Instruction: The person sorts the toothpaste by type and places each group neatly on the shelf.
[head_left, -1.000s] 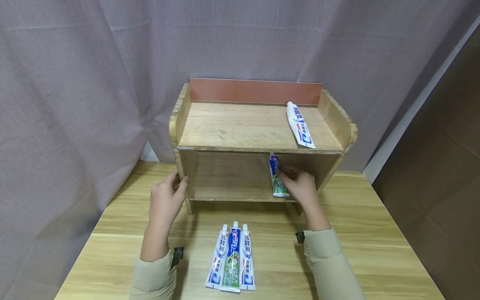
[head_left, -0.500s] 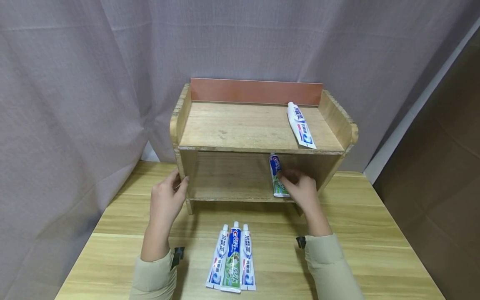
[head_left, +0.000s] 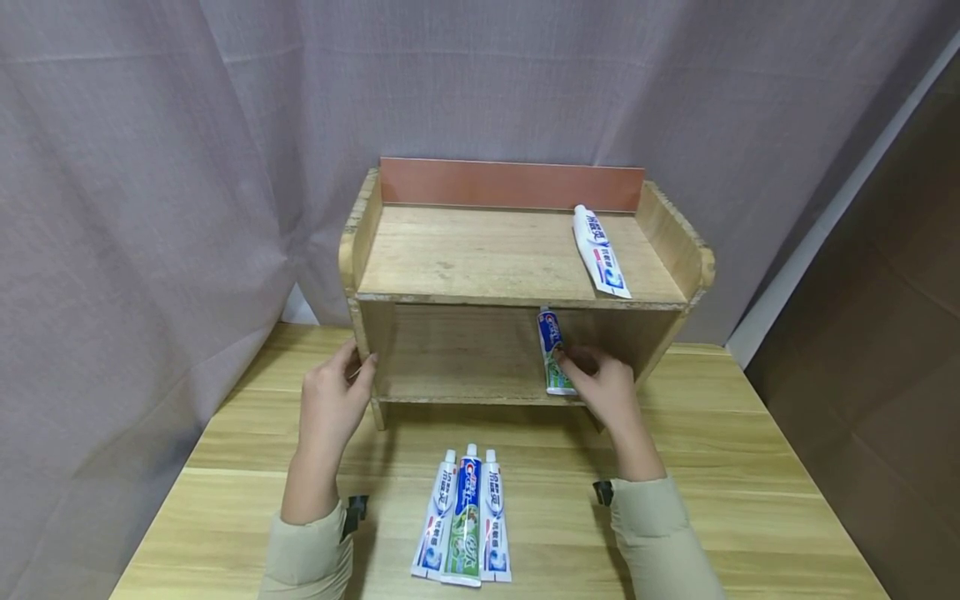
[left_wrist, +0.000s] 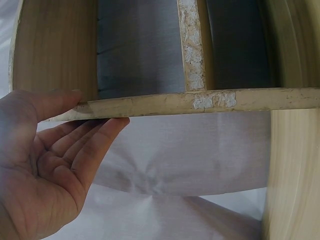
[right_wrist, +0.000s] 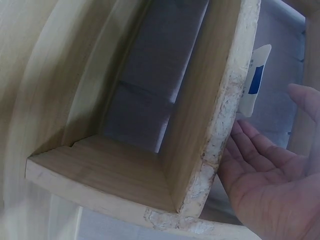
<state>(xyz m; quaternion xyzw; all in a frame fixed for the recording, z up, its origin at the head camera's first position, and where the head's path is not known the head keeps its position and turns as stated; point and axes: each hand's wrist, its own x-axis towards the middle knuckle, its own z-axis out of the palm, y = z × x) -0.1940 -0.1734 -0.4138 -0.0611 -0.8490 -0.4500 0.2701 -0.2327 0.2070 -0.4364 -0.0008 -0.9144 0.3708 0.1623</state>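
My left hand [head_left: 330,396] grips the left side panel of a small two-tier wooden shelf [head_left: 472,250]. In the left wrist view its thumb and fingers lie on opposite faces of the panel [left_wrist: 150,105]. On the lower tier, toward the right, lies a blue and green toothpaste tube [head_left: 550,333], cap toward the back. My right hand [head_left: 611,387] is beside this tube, its thumb overlapping the tube's right edge in the head view. In the right wrist view the right hand [right_wrist: 270,180] has thumb and fingers spread apart, with the tube's end [right_wrist: 256,80] just beyond the fingertips.
A white toothpaste tube [head_left: 600,254] lies on the upper tier at the right. In front of the shelf, on the wooden table [head_left: 225,483], another blue and green tube [head_left: 463,517] lies between two white tubes. A grey curtain [head_left: 480,83] hangs behind.
My right hand has drawn back very slightly toward me, its thumb now a little lower along the tube. The left hand keeps its place on the shelf.
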